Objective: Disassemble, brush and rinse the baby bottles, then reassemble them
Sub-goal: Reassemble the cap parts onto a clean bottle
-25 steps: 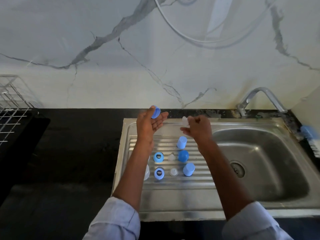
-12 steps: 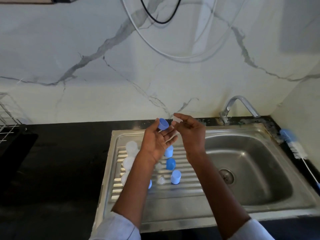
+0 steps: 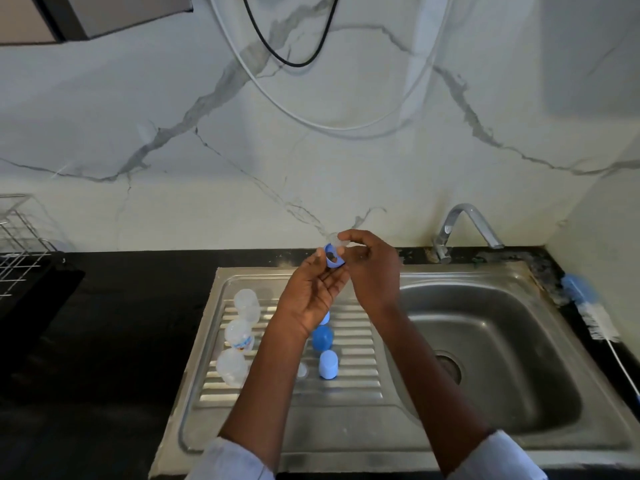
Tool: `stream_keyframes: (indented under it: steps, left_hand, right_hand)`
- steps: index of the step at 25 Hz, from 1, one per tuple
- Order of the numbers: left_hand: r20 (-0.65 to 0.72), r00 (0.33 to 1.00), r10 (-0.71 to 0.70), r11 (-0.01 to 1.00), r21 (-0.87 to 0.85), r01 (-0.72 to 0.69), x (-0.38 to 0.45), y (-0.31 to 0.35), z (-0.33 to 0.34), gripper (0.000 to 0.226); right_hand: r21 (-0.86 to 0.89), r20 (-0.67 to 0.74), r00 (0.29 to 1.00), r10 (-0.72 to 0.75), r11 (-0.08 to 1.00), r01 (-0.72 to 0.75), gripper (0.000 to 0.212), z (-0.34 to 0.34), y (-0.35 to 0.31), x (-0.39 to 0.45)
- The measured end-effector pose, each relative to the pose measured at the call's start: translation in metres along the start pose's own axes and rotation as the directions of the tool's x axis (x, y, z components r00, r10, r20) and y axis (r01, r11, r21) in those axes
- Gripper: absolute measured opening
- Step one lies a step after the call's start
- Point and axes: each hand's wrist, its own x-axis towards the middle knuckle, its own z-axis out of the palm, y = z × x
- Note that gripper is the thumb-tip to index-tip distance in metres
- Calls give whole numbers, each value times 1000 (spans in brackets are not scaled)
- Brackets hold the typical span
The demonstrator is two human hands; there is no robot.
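On the ribbed steel draining board (image 3: 353, 393) to the left of the sink basin I see three clear plastic bottle bodies (image 3: 239, 336) standing in a near-to-far line, with blue dome caps (image 3: 327, 364) lined up just right of my forearm and a small clear teat partly hidden behind it. I judge the step to be reassembly: my left hand (image 3: 313, 296) is raised over the far edge of the board, fingers loosely curled, pinching the blue plastic screw ring (image 3: 334, 259) at its tips with the opening turned towards me. My right hand (image 3: 372, 268) touches the ring from the right, thumb and fingers pinching a clear silicone teat (image 3: 341, 244), hard to make out, just above it. Next I would need to seat the teat through the ring and pull until its flange sits evenly. Compared with half a second ago, the hands have closed together at the ring, and the view has tilted slightly up. Far right, a blue-handled bottle brush (image 3: 588, 308) lies on the dark counter.
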Motion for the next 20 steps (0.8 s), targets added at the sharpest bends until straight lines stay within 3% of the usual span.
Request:
stream_keyframes:
  steps: [4,6,8,14,17,20]
  left_hand:
    - [12,999,46,999,18,-46,3,-6,9,28]
    - [4,998,70,995,66,-70,4,-4,13,37]
    - [-9,996,85,993,87,-84,6,-3,16,50]
    - [12,991,136,971,198,-135,13,-2,19,30]
    - [13,982,190,935,301,-185,14,-2,18,24]
    - [18,966,258,885,398,-244,19,-2,19,19]
  right_hand:
    - [-130,-4,991,-133,983,131,18,-8,5,0]
    - [-275,58,980,-192,940,200,14,-11,7,5]
    - [-387,138,974,-177,896,218,17,-15,9,11]
    - [-548,270,955,-120,797,255,22,-20,10,17]
    - [-400,158,986,-49,910,110,7,-20,8,18]
    - [-181,42,997,71,981,-62,20,-24,9,21]
